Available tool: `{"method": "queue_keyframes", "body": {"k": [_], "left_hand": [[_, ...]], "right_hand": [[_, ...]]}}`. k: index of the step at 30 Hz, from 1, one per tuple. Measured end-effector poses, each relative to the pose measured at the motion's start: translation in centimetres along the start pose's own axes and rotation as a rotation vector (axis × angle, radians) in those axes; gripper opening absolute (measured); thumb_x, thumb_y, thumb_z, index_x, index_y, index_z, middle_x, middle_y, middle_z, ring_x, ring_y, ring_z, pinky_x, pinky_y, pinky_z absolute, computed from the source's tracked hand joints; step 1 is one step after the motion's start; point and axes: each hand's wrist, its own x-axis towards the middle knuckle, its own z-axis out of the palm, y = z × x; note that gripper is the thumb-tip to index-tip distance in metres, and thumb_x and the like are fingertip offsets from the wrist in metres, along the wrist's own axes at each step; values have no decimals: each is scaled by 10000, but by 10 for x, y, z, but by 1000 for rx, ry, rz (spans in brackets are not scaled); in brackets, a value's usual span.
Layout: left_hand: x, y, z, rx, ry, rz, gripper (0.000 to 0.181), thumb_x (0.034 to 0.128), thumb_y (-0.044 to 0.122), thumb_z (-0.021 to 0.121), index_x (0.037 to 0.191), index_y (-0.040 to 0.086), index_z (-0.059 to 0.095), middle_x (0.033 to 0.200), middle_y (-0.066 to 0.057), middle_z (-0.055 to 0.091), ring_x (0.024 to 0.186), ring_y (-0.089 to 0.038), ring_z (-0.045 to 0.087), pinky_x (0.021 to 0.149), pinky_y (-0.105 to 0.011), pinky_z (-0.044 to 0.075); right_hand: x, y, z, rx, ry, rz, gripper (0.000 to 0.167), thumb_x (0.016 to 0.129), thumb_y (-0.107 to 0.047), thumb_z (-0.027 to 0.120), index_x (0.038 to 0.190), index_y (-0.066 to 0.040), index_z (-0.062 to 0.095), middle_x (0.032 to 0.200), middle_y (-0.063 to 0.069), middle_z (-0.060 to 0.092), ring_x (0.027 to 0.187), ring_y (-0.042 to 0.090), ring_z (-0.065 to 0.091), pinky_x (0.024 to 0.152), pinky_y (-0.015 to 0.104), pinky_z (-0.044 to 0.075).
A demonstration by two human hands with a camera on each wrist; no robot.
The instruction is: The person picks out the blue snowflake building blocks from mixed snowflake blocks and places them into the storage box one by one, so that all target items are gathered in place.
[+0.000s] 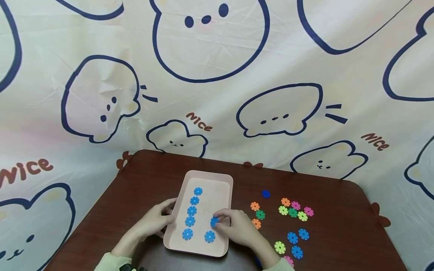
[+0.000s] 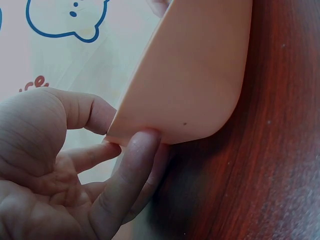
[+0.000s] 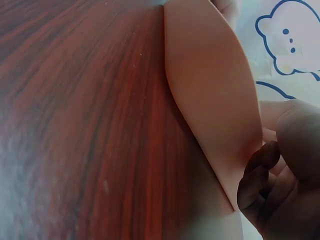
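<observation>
A pale pink tray (image 1: 196, 246) lies on the dark table with a column of several blue notched discs (image 1: 190, 221) along its left side. My left hand (image 1: 154, 220) grips the tray's left edge; in the left wrist view its thumb and fingers (image 2: 137, 157) meet the rim and side wall. Over the tray's right half, my right hand (image 1: 237, 226) pinches another blue notched disc (image 1: 214, 222) between thumb and fingers. Just below that disc, a single blue disc (image 1: 209, 236) lies in the tray. The right wrist view shows the right hand (image 3: 285, 175) by the tray wall, its disc hidden.
Right of the tray lie loose discs: a dark blue one (image 1: 265, 194), orange ones (image 1: 255, 206), green ones (image 1: 292, 212), pink ones (image 1: 308, 211), yellow-green ones (image 1: 279, 247) and three blue ones (image 1: 297, 252). A printed cloth (image 1: 217, 94) hangs behind the brown table (image 1: 152, 173).
</observation>
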Motion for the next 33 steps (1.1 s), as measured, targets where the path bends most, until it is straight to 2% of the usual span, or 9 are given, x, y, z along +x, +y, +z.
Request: {"method": "queue_keyframes", "body": {"k": [2, 5, 12, 20, 26, 30, 33], "left_hand": [[0, 0, 0, -3, -3, 0, 659, 922, 62, 668, 1544, 50, 452, 1097, -162, 583, 829, -259, 661, 509, -471, 592], [0, 1, 0, -3, -1, -1, 659, 920, 60, 668, 1543, 50, 454, 1094, -163, 583, 827, -260, 660, 505, -471, 591], [0, 4, 1, 4, 15, -8, 659, 915, 59, 673, 1540, 63, 465, 1081, -161, 583, 812, -258, 660, 492, -465, 586], [-1, 4, 1, 5, 13, -6, 653, 921, 56, 672, 1541, 64, 465, 1088, -161, 584, 823, -257, 658, 495, -465, 587], [-1, 3, 1, 24, 19, -14, 651, 921, 67, 678, 1538, 69, 472, 1074, -147, 585, 812, -253, 653, 493, -459, 585], [0, 3, 1, 31, 22, -16, 649, 922, 74, 681, 1537, 72, 475, 1069, -141, 585, 806, -251, 657, 498, -461, 588], [0, 3, 1, 29, 21, -13, 648, 923, 76, 682, 1537, 71, 474, 1074, -143, 585, 803, -252, 659, 499, -463, 589]], "right_hand": [[2, -1, 2, -30, -11, 7, 210, 917, -303, 776, 1112, -224, 779, 914, -177, 709, 731, 11, 609, 619, 245, 490], [4, -2, 4, -79, -17, 7, 205, 911, -299, 782, 1101, -224, 781, 892, -204, 691, 787, -1, 626, 686, 250, 515], [8, -4, 5, -166, -24, -2, 221, 907, -282, 787, 1117, -211, 788, 879, -203, 681, 691, -5, 585, 606, 233, 482], [4, -10, 1, -221, -29, -2, 275, 910, -294, 779, 1173, -214, 784, 922, -202, 693, 783, -14, 602, 684, 261, 516], [-3, -11, -8, -216, 15, -37, 266, 939, -276, 748, 1190, -193, 778, 1004, -145, 729, 808, 11, 627, 666, 263, 507], [-8, -13, -16, -212, 37, -28, 262, 965, -308, 732, 1200, -200, 773, 1097, -136, 730, 971, 48, 667, 805, 348, 575], [-12, -15, -23, -202, 45, -6, 262, 982, -324, 717, 1211, -208, 768, 1156, -139, 717, 1080, 97, 667, 926, 449, 574]]}}
